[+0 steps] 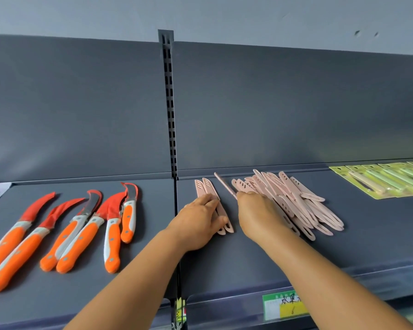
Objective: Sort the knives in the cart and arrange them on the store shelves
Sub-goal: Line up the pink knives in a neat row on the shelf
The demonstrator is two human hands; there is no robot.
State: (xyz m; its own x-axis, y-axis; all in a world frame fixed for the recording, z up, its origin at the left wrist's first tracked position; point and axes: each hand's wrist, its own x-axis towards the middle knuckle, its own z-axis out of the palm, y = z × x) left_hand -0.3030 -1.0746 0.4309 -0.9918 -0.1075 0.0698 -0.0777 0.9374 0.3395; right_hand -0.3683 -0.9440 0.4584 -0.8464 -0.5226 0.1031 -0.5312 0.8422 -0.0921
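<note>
Pinching one pink sheathed knife (225,185) near its lower end, the right hand (256,214) has it tilted up off the shelf (379,236), tip pointing away toward the back panel; the fingers curl round it, though the back of the hand hides the exact hold. That knife sits just left of the heap of pink knives (293,203), which I take as the landmark for everything else. The heap is loose and crisscrossed, its near edge touching or running under the right hand.

Left of the heap, the left hand (200,220) lies with straight fingers pressed flat on two pink knives (206,186) set side by side, keeping them parallel. Farther left of the heap, past the shelf seam, a row of orange-handled curved knives (81,229) with red blade covers is already laid out. Right of the heap, well apart, are green carded packs (382,179).

The likely trouble is in the heap itself: drawing one knife out of a tangle may drag neighbours along and spill them toward the shelf's front lip. A sheath could also slip off if the pull catches on it, baring a blade close to the fingers. Setting the lifted knife down carelessly might nudge the pair under the left hand out of line, and the left palm's pressure alone may not hold them.
</note>
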